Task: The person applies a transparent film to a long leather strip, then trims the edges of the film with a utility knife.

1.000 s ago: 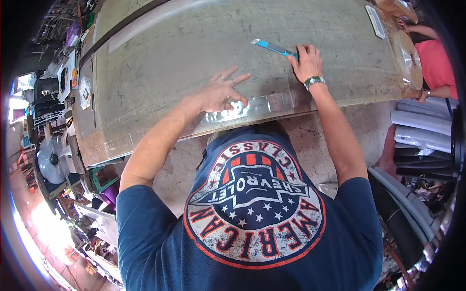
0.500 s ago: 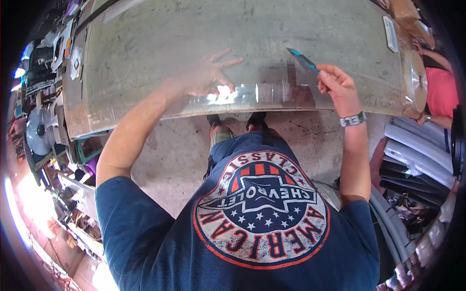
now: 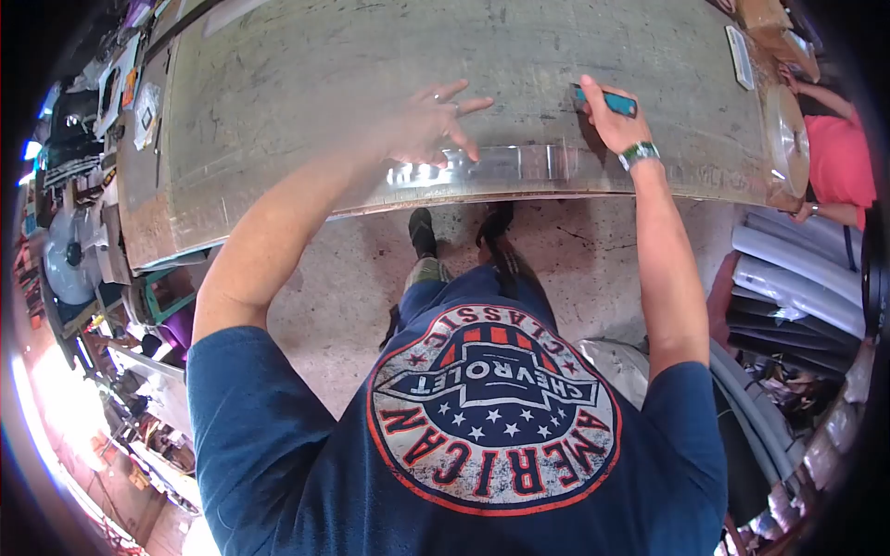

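Observation:
My right hand (image 3: 610, 123) is closed around a teal and black utility knife (image 3: 619, 104). It is low over the worktable (image 3: 324, 56), near the front edge, with the knife's front end pointing left. My left hand (image 3: 434, 125) has its fingers spread and lies over the table to the left of the knife. Below both hands, a strip of clear, shiny plastic sheet (image 3: 519, 164) runs along the table's front edge and catches the light.
A roll of clear film (image 3: 788, 144) stands at the table's right end, where a person in a red top (image 3: 839, 167) has hands on the edge. A white bar (image 3: 739, 57) lies at the far right. Wrapped rolls (image 3: 797, 287) are stacked below; cluttered shelves fill the left.
My right hand has moved up and forward over the table and turned its grip on the knife. My left hand has shifted slightly right, fingers still spread.

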`<action>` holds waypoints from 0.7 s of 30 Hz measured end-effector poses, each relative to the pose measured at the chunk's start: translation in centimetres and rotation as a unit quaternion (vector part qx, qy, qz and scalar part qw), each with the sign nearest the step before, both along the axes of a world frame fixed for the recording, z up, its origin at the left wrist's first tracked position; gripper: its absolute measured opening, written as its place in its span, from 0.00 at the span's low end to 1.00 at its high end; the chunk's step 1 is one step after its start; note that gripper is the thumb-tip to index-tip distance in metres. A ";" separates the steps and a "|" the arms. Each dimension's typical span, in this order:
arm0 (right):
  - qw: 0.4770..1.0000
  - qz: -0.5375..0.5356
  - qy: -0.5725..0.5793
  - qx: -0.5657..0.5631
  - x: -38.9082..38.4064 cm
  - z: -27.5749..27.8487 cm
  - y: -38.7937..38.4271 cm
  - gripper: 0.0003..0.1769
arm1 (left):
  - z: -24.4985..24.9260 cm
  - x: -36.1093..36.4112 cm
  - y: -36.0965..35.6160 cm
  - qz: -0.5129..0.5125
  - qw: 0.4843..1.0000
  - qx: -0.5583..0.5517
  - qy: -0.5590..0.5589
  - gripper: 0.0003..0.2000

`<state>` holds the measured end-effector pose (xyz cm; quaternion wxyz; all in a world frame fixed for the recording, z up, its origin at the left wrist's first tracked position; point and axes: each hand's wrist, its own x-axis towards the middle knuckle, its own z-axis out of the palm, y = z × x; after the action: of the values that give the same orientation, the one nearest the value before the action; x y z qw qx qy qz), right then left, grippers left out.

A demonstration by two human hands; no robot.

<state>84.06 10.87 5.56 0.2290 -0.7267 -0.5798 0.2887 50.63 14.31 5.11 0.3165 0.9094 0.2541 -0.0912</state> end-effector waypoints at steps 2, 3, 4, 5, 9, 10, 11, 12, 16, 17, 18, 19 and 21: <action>0.998 -0.036 0.052 -0.029 -1.4 1.9 -2.3 0.38 | -0.9 -0.3 0.3 -0.009 1.000 0.013 -0.013 0.27; 0.996 -0.047 0.081 0.001 -3.0 3.6 -4.9 0.36 | -1.4 -0.4 0.3 -0.015 1.000 0.017 -0.019 0.27; 0.992 -0.057 0.108 0.029 -4.6 5.2 -7.9 0.34 | -1.0 -0.4 0.2 -0.014 1.000 0.011 -0.015 0.27; 0.981 -0.026 0.184 0.052 -5.8 5.4 -10.8 0.28 | -1.1 -0.4 0.3 -0.010 1.000 0.010 -0.018 0.27; 0.966 0.008 0.240 0.098 -12.8 3.0 -17.8 0.15 | -1.5 -0.5 0.2 -0.007 1.000 0.007 -0.025 0.27; 0.965 0.011 0.237 0.114 -14.7 2.6 -17.7 0.15 | -1.6 -0.6 0.2 -0.012 1.000 0.008 -0.023 0.27; 0.969 0.044 0.202 0.133 -15.5 1.6 -17.4 0.14 | -1.8 -0.7 0.1 -0.012 0.999 0.009 -0.028 0.27; 0.973 0.047 0.179 0.141 -16.4 0.6 -16.9 0.15 | -2.0 -0.8 0.2 -0.014 0.999 0.013 -0.032 0.27; 0.978 0.049 0.102 0.173 -17.8 -2.4 -14.4 0.17 | -2.0 -0.7 0.3 -0.022 0.999 0.022 -0.025 0.29; 0.979 0.046 0.100 0.174 -17.8 -3.0 -14.1 0.17 | -2.0 -0.7 0.3 -0.023 0.999 0.024 -0.021 0.30; 0.978 0.044 0.098 0.177 -17.8 -3.5 -13.7 0.18 | -2.0 -0.7 0.3 -0.024 0.999 0.026 -0.023 0.30; 0.978 0.044 0.098 0.179 -17.9 -3.8 -13.4 0.18 | -2.0 -0.7 0.2 -0.024 0.999 0.029 -0.023 0.31; 0.979 0.050 0.098 0.173 -17.8 -4.0 -13.1 0.19 | -2.0 -0.7 0.1 -0.021 0.999 0.032 -0.023 0.31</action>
<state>66.25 -2.26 1.56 0.3922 -0.6146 -0.6313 0.2646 49.91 14.38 3.13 0.2914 0.9259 0.2306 -0.0686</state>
